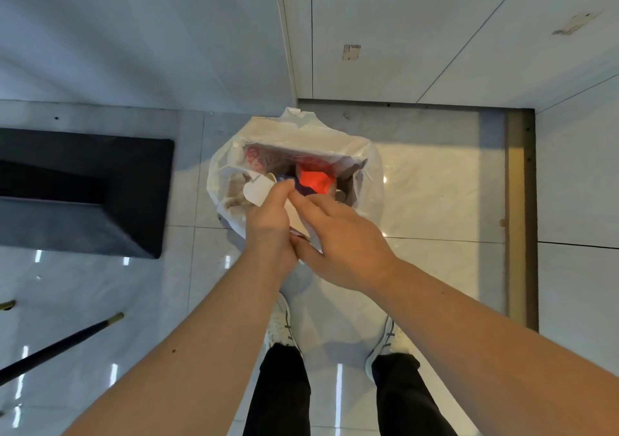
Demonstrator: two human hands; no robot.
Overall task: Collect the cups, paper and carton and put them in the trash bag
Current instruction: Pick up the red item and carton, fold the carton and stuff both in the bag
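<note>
A white plastic trash bag (301, 137) stands open on the floor in front of my feet. Inside it I see a red and purple carton (315, 179) and crumpled brownish paper (236, 189). My left hand (269, 216) is closed around a white paper cup (258, 191) held over the near edge of the bag's mouth. My right hand (338, 234) is beside it, fingers spread, touching the cup and the bag's near rim; whether it grips either is unclear.
A black low table or bench (100, 184) stands at the left. A dark rod with a brass tip (63, 345) lies across the lower left floor. White wall panels (435, 33) rise behind the bag. My shoes (281, 325) stand on glossy tile.
</note>
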